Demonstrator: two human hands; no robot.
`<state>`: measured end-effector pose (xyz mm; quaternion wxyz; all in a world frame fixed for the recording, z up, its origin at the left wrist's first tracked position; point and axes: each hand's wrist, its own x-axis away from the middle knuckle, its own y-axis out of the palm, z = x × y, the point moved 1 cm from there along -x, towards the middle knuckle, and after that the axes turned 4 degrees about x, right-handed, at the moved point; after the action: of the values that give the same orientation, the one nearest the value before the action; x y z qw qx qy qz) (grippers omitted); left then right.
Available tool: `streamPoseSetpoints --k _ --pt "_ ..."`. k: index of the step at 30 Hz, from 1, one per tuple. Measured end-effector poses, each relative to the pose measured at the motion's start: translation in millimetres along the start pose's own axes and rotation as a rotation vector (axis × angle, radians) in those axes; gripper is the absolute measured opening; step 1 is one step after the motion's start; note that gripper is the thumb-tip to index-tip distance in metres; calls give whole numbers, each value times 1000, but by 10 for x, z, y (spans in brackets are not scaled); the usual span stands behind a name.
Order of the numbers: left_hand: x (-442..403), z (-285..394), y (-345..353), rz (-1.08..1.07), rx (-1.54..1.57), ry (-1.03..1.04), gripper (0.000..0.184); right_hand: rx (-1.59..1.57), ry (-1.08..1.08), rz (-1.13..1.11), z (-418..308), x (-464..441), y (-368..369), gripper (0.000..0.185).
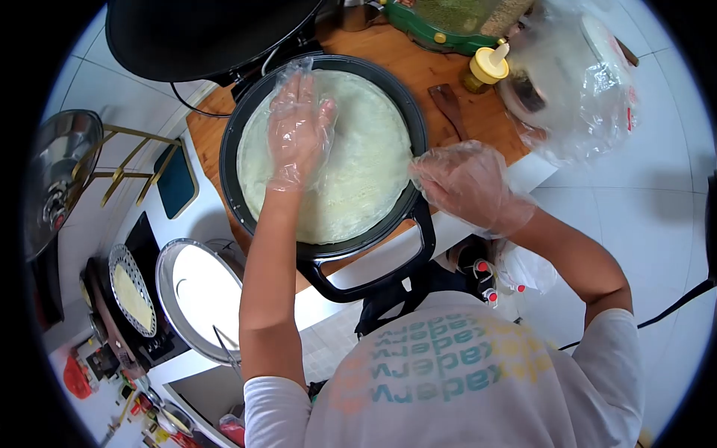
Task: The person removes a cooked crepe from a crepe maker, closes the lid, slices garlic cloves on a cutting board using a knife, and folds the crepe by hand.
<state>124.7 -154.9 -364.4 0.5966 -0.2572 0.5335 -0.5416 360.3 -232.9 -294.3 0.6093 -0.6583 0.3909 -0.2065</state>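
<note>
A pale, round flatbread (358,164) fills most of the black electric pan (420,127), whose lid stands raised behind it. In a clear plastic glove, my left hand (297,134) lies flat on the flatbread's left part, fingers stretched towards the pan's far rim. My right hand (467,183), also gloved, is at the pan's right rim beside the flatbread's edge. Its fingers are bent together, and whether they pinch the edge cannot be made out.
A wooden spatula (448,108), a yellow-topped bottle (488,69) and a plastic-wrapped container (579,82) are right of the pan. The raised black lid (209,33) is behind. A metal bowl of white batter (198,291) and an oval basket (133,291) stand left.
</note>
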Motion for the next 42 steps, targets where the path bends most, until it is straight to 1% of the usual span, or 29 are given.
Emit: streamPoseSetpoints --k 1,2,4,5,7,8,9,10,11,12,13,14,16,17,20,21,23,24,25,28,29,31,32,34,35,37,39,40,42 --pt "-45 15 131 71 -45 11 55 -10 -10 48 20 27 11 7" --pt "-44 16 319 -41 -61 64 54 -25 -16 92 27 69 22 7" --pt "-15 75 497 -266 -100 155 53 30 -39 58 76 103 36 7" --pt "9 20 506 -195 -44 92 47 50 -56 41 108 99 49 8" --pt "6 -147 8 209 281 23 41 88 -28 58 160 64 17 9" --pt "19 -152 -312 314 235 -53 36 100 -20 64 177 26 20 10" --pt "59 -209 -624 384 255 22 34 103 -32 35 199 -24 61 8" --pt "138 -109 -950 369 311 -118 32 26 -61 28 144 -76 113 10" --pt "242 -165 -1157 433 243 -108 33 -36 -88 35 102 -156 137 13" --pt "341 -191 -1349 437 284 -181 33 -82 -113 46 73 -245 142 16" --pt "462 -272 -1483 479 246 -225 33 -62 -130 -37 14 -289 213 26" --pt "592 -326 -1580 516 215 -272 32 -82 -141 -64 -65 -337 285 26" --pt "859 -232 -1672 615 368 -401 30 -125 -154 -127 -280 -428 469 27" --pt "974 -192 -1702 667 443 -463 29 -136 -208 -252 -345 -477 593 34" --pt "1324 -159 -1658 772 489 -480 26 -66 -469 -144 -624 -546 887 37" --pt "1425 -173 -1631 807 514 -517 22 -80 -493 -241 -729 -568 896 39" --pt "1577 -108 -1620 778 460 -515 22 -8 -622 -253 -660 -527 1207 41" --pt "1652 -48 -1622 764 432 -513 22 28 -687 -259 -686 -537 1208 43" --pt "1723 -2 -1626 776 494 -574 21 367 -767 -178 -644 -541 1162 47" --pt "1887 113 -1705 776 478 -629 21 120 -606 -375 -700 -629 1085 48" --pt "1936 136 -1688 823 457 -608 19 98 -612 -323 -772 -681 1095 48" --pt "1986 231 -1701 786 450 -576 19 44 -627 -222 -942 -745 1134 48" --pt "2012 249 -1722 765 447 -557 18 45 -664 -251 -931 -744 1225 49" --pt "2085 262 -1735 682 372 -447 19 40 -736 -310 -984 -766 1360 52" --pt "2142 279 -1748 659 359 -457 20 17 -701 -287 -955 -750 1393 51" --pt "2178 264 -1723 667 389 -487 20 -15 -625 -234 -1001 -860 1125 50" --pt "2213 248 -1691 720 466 -544 20 -38 -693 -241 -931 -743 1400 48" --pt "2221 247 -1699 697 457 -522 21 -51 -725 -244 -945 -736 1436 47" --pt "2249 252 -1736 646 439 -473 22 13 -674 -181 -937 -852 1383 44"
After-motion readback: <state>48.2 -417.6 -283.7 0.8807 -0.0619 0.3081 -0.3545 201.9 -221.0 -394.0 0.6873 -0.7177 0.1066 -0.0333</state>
